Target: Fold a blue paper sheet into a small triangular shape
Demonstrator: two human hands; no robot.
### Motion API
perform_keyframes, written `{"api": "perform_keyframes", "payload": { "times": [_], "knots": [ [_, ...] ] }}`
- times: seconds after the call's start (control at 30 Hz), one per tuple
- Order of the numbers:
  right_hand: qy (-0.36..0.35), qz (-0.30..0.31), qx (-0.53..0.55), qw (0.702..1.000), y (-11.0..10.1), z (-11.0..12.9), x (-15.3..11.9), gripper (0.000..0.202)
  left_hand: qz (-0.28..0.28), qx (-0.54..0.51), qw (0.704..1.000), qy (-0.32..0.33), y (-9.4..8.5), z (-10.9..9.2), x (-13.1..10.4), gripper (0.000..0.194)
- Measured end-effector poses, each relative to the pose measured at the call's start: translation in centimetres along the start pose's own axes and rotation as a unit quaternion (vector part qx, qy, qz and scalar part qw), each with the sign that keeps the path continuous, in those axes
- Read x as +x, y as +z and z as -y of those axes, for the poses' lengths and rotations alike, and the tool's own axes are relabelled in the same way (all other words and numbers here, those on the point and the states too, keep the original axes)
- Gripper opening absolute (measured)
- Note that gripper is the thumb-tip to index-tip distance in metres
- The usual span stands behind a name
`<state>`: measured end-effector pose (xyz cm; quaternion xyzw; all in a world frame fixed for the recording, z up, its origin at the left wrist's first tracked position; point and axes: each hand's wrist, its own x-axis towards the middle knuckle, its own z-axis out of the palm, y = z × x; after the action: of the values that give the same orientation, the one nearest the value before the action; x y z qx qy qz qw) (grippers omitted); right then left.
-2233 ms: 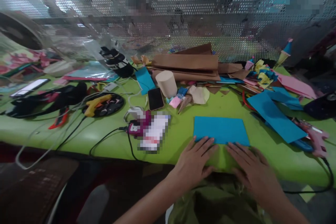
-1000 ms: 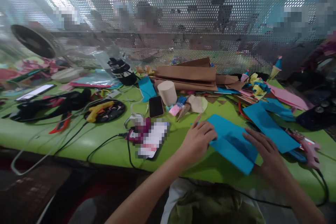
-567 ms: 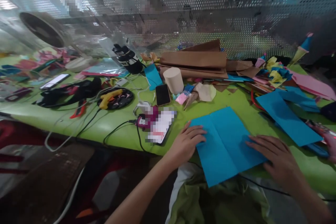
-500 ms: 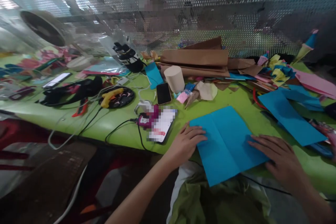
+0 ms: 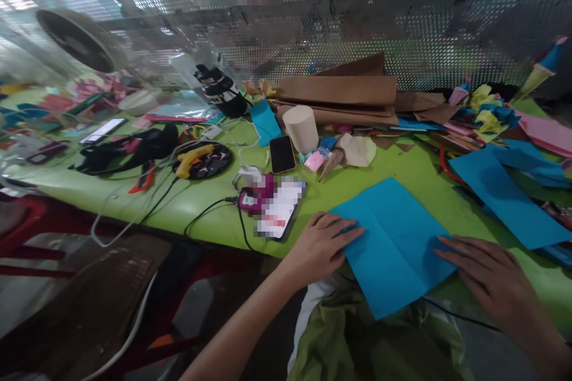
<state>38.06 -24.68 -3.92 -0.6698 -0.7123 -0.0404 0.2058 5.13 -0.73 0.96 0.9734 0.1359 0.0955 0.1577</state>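
Note:
A blue sheet of paper [image 5: 393,244] with a crease down its middle lies at the front edge of the green table [image 5: 201,202], its near corner overhanging my lap. My left hand [image 5: 319,244] rests on the sheet's left edge, fingertips on top and thumb lower down by the edge. On the right edge lies my right hand [image 5: 487,268], its fingers extended over the paper. Neither hand is closed around the sheet. More blue paper [image 5: 509,196] is on the table at the right.
Left of the sheet are a lit phone [image 5: 281,208], a purple power adapter [image 5: 252,199] with cables, and a dark phone [image 5: 282,155]. Behind stand a cream roll [image 5: 301,130], brown paper [image 5: 335,92] and a black bottle [image 5: 221,92]. A yellow glue gun [image 5: 192,161] lies farther left.
The view has shifted slightly. The blue sheet is turned a little, its near corner farther right, and both hands have moved slightly along with it.

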Motion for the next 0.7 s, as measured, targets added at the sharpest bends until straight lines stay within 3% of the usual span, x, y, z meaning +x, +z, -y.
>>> {"api": "perform_keyframes", "payload": {
  "times": [0.37,0.57,0.7],
  "knots": [
    [0.035,0.016,0.043,0.998,0.2,-1.0,-0.4,0.034,-0.011,-0.019,0.999,-0.027,0.1,0.2,-0.3,0.048],
    [0.058,0.017,0.072,0.996,-0.7,-0.8,-0.1,0.027,-0.071,-0.122,0.988,-0.056,0.5,0.8,0.1,0.022],
    [0.103,0.0,0.089,0.991,-0.5,-0.9,-0.1,0.024,-0.103,-0.132,0.978,-0.127,0.6,0.7,1.2,0.01]
  ]
}}
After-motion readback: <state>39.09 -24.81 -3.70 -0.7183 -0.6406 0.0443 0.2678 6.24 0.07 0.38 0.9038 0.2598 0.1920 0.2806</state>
